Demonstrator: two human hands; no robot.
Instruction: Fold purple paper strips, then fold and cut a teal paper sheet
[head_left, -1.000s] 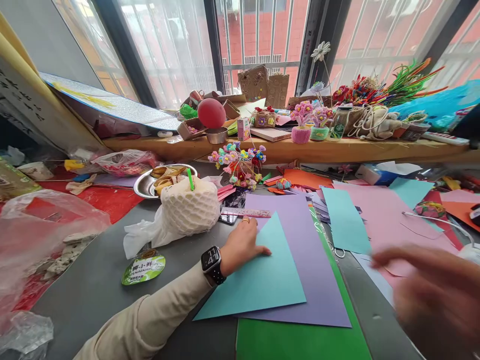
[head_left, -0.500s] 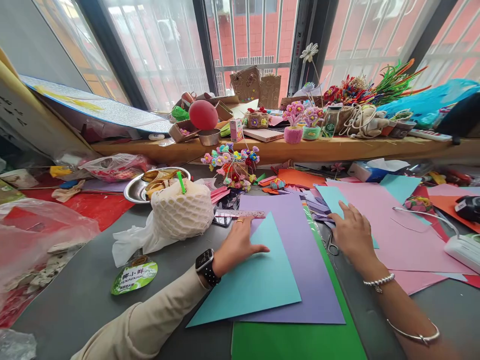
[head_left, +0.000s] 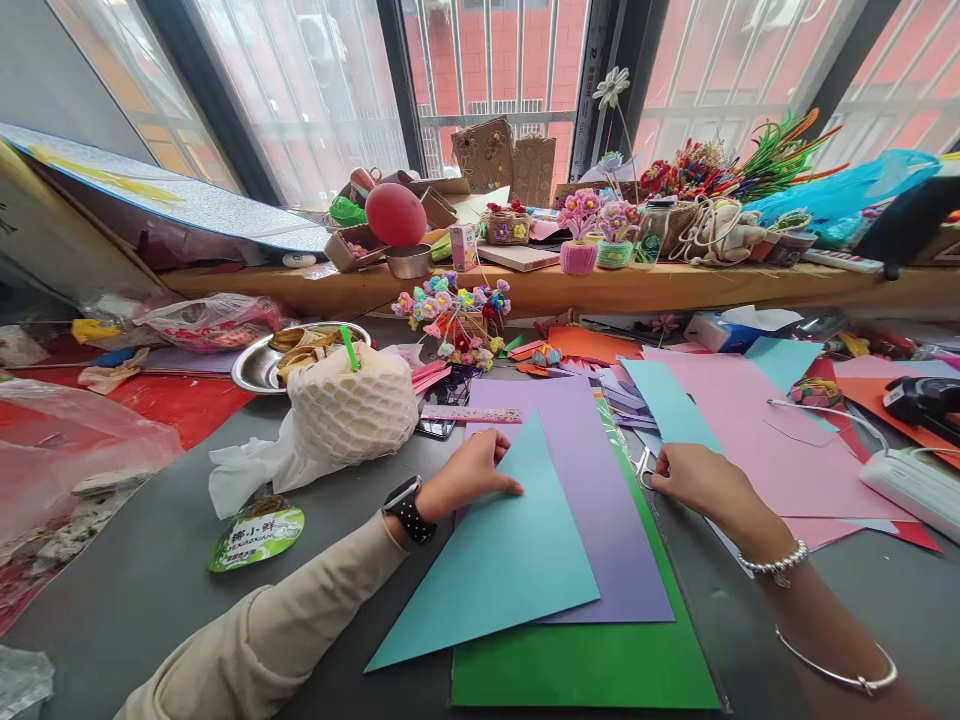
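Observation:
My left hand point(head_left: 469, 472) holds a folded teal sheet of paper point(head_left: 517, 560) by its left edge, thumb on top and fingers around the edge. The sheet comes to a point at the top and lies over a purple sheet point(head_left: 622, 560). Beneath both is a green sheet point(head_left: 585, 665). On the right, my right hand point(head_left: 694, 482) is closed at the handles of a pair of scissors point(head_left: 643, 467), whose loops show partly beside the fingers. A patterned ruler point(head_left: 472, 413) rests just beyond my left hand, partly over a phone point(head_left: 435, 429).
A netted coconut point(head_left: 352, 410) with a green straw stands left, behind a green label point(head_left: 259, 538). Pink sheets point(head_left: 795, 440) and a white power strip point(head_left: 911, 490) lie right. Crocheted flowers point(head_left: 457, 320) stand at the back, before a crowded wooden sill point(head_left: 525, 293).
My right hand has come down from above the paper scraps and closed on the scissors. My left hand has lifted and tilted the teal sheet slightly. The view has shifted a little.

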